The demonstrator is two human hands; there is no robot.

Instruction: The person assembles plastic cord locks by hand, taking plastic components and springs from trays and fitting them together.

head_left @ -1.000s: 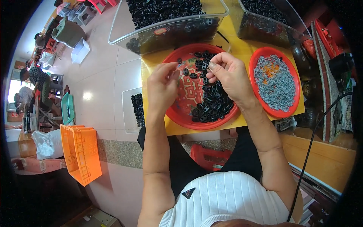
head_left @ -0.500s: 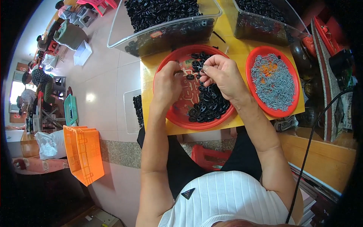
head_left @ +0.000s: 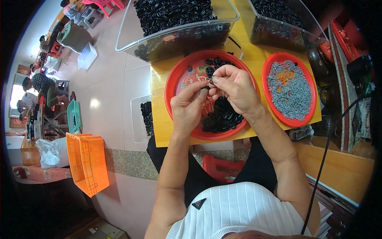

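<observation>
Above a round red tray (head_left: 170,83) my two hands meet, fingertips close together. My left hand (head_left: 188,107) is closed in a pinch on a small black plastic part (head_left: 206,87), mostly covered by the fingers. My right hand (head_left: 238,89) is pinched too, its thumb and forefinger right beside the left fingertips; what it holds is too small to make out. Below the hands lies a heap of black plastic parts (head_left: 223,115), with more at the tray's far side. To the right, an oval red tray (head_left: 266,93) holds many grey screws (head_left: 292,95) and some orange bits.
Two clear bins of black parts, the left bin (head_left: 187,38) and the right bin (head_left: 278,34), stand behind the trays on the yellow tabletop (head_left: 161,133). Another clear bin (head_left: 137,119) sits left, below. An orange crate (head_left: 87,163) stands on the floor. A black cable (head_left: 326,151) hangs at right.
My left hand has moved right and nearer to me, from the tray's left side to my right fingertips. My right hand stays nearly in place. The view has shifted slightly.
</observation>
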